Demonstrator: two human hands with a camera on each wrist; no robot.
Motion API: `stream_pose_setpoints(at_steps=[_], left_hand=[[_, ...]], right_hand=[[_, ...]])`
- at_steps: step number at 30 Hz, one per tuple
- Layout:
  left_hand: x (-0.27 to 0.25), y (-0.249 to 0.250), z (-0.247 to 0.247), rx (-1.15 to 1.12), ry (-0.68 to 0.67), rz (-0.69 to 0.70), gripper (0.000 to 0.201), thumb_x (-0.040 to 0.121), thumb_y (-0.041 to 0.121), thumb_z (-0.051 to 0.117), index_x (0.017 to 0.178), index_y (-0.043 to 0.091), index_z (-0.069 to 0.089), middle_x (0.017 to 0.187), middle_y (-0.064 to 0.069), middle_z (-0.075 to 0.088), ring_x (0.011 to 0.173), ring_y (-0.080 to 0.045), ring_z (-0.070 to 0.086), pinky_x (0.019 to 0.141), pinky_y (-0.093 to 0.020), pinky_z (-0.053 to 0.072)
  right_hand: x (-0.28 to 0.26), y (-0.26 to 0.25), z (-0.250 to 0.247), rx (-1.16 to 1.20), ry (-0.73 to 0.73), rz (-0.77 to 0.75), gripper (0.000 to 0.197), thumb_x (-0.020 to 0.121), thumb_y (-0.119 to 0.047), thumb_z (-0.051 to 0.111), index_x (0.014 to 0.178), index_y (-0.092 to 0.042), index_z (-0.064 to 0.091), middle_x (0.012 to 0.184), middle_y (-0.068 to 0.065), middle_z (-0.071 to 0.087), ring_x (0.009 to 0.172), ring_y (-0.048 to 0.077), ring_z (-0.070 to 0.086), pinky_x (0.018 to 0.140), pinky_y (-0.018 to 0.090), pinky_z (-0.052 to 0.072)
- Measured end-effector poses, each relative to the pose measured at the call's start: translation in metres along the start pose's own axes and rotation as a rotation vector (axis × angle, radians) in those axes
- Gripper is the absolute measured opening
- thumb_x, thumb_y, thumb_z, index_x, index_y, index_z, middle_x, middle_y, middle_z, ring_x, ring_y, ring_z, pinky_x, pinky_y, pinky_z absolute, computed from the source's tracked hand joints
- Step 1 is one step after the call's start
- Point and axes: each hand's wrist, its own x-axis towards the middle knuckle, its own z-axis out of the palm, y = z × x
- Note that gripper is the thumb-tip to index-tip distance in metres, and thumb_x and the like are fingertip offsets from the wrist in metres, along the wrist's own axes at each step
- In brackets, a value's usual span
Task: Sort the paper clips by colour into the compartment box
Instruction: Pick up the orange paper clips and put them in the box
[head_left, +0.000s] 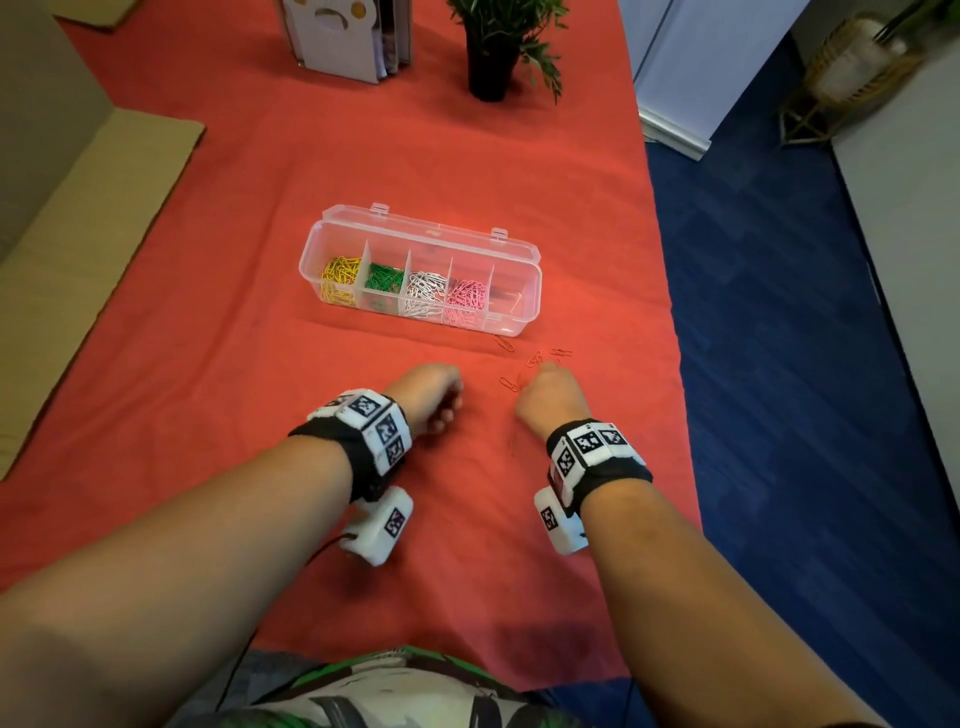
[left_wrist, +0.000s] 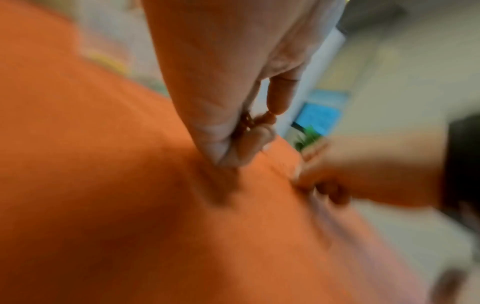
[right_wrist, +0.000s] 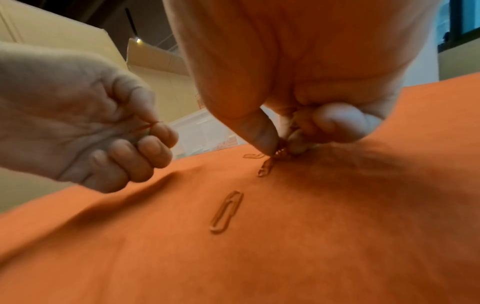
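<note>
Both forearms are reaching out over the red cloth (head_left: 208, 312), each wearing a wrist band with printed markers. Cloth is running bare and wide to the left of the hands and between them and the box (head_left: 421, 275), while its right edge is dropping to blue floor (head_left: 779, 364) not far beyond the right hand (head_left: 550, 397). That hand is pressing down with thumb and fingertips pinched together on an orange clip (right_wrist: 279, 151), among the loose clips (head_left: 535, 358) lying just before the box's near right corner. In the head view five or so orange clips are showing on the cloth around its fingertips, hard to count against the fabric; the right wrist view is showing three lying free, one nearest the camera (right_wrist: 227, 211), one at the thumb tip and one beyond. Just left of it, the left hand (head_left: 431, 397) is hovering curled into a fist, gripping several orange clips (right_wrist: 148, 126) in its fingers; their number cannot be told. Beyond the hands, the box is standing open with five compartments: yellow (head_left: 340, 278), green (head_left: 384, 278), white (head_left: 426, 291) and pink (head_left: 467, 299) clips filling four, the rightmost looking clear. Farther back a plant (head_left: 498, 47) and a file holder (head_left: 348, 36) are standing.
</note>
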Motion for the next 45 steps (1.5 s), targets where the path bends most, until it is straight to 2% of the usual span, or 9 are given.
stream_pose_setpoints(at_steps=[4, 10, 14, 17, 20, 24, 32, 36, 45], left_hand=[[-0.011, 0.023, -0.010, -0.403, -0.092, -0.073, 0.023, 0.082, 0.009, 0.031, 0.073, 0.013, 0.052, 0.065, -0.003, 0.053, 0.051, -0.013, 0.049, 0.052, -0.021, 0.044], [-0.004, 0.080, -0.002, -0.506, -0.113, 0.094, 0.022, 0.082, 0.002, 0.032, 0.094, 0.007, 0.049, 0.075, -0.003, 0.050, 0.067, -0.014, 0.048, 0.069, -0.026, 0.044], [0.010, 0.107, 0.009, -0.478, 0.013, 0.126, 0.018, 0.076, 0.002, 0.042, 0.092, 0.010, 0.045, 0.094, -0.006, 0.037, 0.073, -0.017, 0.040, 0.074, -0.027, 0.044], [0.023, 0.112, 0.006, -0.363, 0.091, 0.191, 0.011, 0.082, 0.005, 0.045, 0.086, 0.010, 0.054, 0.099, -0.007, 0.045, 0.063, -0.013, 0.056, 0.058, -0.022, 0.051], [0.027, 0.102, -0.004, -0.070, 0.189, 0.285, 0.019, 0.081, 0.009, 0.050, 0.069, 0.022, 0.055, 0.089, -0.005, 0.057, 0.080, -0.022, 0.057, 0.082, -0.035, 0.052], [0.020, 0.064, -0.011, 0.134, 0.271, 0.341, 0.018, 0.082, 0.005, 0.055, 0.080, 0.019, 0.066, 0.097, -0.016, 0.070, 0.096, -0.032, 0.065, 0.088, -0.038, 0.051], [0.014, 0.000, -0.008, 0.595, 0.214, 0.389, 0.025, 0.083, 0.008, 0.057, 0.103, 0.013, 0.071, 0.105, -0.006, 0.072, 0.099, -0.021, 0.066, 0.091, -0.023, 0.045], [0.017, 0.001, 0.007, 0.791, 0.164, 0.455, 0.032, 0.084, 0.011, 0.055, 0.114, 0.015, 0.066, 0.116, -0.008, 0.066, 0.109, -0.024, 0.060, 0.097, -0.027, 0.042], [0.035, 0.019, 0.036, 1.137, 0.006, 0.667, 0.032, 0.086, 0.008, 0.044, 0.114, 0.008, 0.059, 0.109, -0.016, 0.054, 0.105, -0.034, 0.053, 0.090, -0.040, 0.045]], right_hand=[[-0.001, 0.011, -0.009, 0.333, -0.007, 0.049, 0.012, 0.082, -0.015, 0.051, 0.071, -0.019, 0.046, 0.077, 0.002, 0.056, 0.074, 0.021, 0.053, 0.070, 0.027, 0.042], [-0.001, 0.020, -0.018, 0.697, 0.009, 0.180, 0.008, 0.071, -0.016, 0.056, 0.069, -0.017, 0.048, 0.052, 0.001, 0.043, 0.038, 0.016, 0.034, 0.041, 0.024, 0.026], [-0.001, 0.020, -0.032, 0.671, 0.061, 0.127, 0.013, 0.068, -0.015, 0.057, 0.060, -0.019, 0.048, 0.050, 0.001, 0.045, 0.042, 0.018, 0.037, 0.045, 0.024, 0.029], [-0.001, 0.009, -0.051, 0.587, 0.130, 0.042, 0.015, 0.070, -0.016, 0.058, 0.060, -0.020, 0.048, 0.053, -0.003, 0.048, 0.051, 0.018, 0.045, 0.054, 0.027, 0.037], [0.004, -0.011, -0.073, 0.551, 0.180, -0.068, 0.014, 0.076, -0.014, 0.056, 0.066, -0.020, 0.048, 0.060, -0.005, 0.051, 0.057, 0.014, 0.049, 0.056, 0.026, 0.041], [0.019, -0.050, -0.085, 0.404, 0.220, -0.167, 0.012, 0.081, -0.012, 0.049, 0.071, -0.019, 0.045, 0.073, -0.001, 0.056, 0.068, 0.016, 0.053, 0.058, 0.027, 0.039], [0.025, -0.072, -0.090, 0.190, 0.168, -0.187, 0.028, 0.080, 0.003, 0.049, 0.098, -0.004, 0.069, 0.102, 0.014, 0.069, 0.098, 0.030, 0.065, 0.091, 0.041, 0.052], [0.022, -0.034, -0.088, 0.175, 0.271, -0.131, 0.026, 0.081, 0.001, 0.046, 0.091, -0.011, 0.068, 0.100, 0.011, 0.069, 0.096, 0.028, 0.063, 0.087, 0.030, 0.050], [0.024, 0.025, -0.032, -0.270, 0.194, -0.289, 0.052, 0.082, -0.002, 0.048, 0.132, -0.014, 0.049, 0.124, 0.013, 0.044, 0.111, 0.035, 0.043, 0.099, 0.036, 0.038]])
